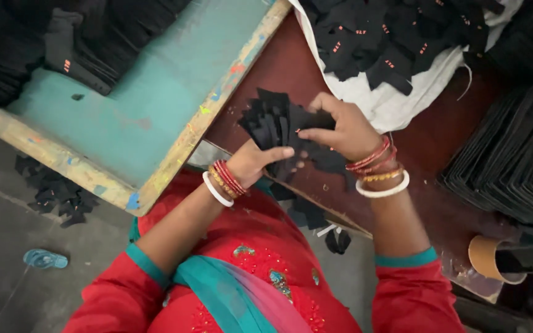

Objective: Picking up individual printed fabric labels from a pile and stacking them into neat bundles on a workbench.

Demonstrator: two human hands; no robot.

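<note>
Both my hands hold a fanned bunch of small black fabric pieces (272,120) over the dark red surface (291,68). My left hand (255,161) grips the bunch from below, thumb stretched across it. My right hand (343,128) clasps the pieces from the right, fingers curled over the top. Both wrists wear red, gold and white bangles. More black pieces lie loose under my hands near the surface's edge.
A teal board with a paint-flecked wooden frame (155,92) lies at left, black pieces heaped at its top. A white sack (396,98) holds many black pieces with red marks. Stacked black sheets (513,166) stand at right, a cardboard tube (488,256) below. Scraps (57,191) and a blue sandal (44,259) lie on the grey floor.
</note>
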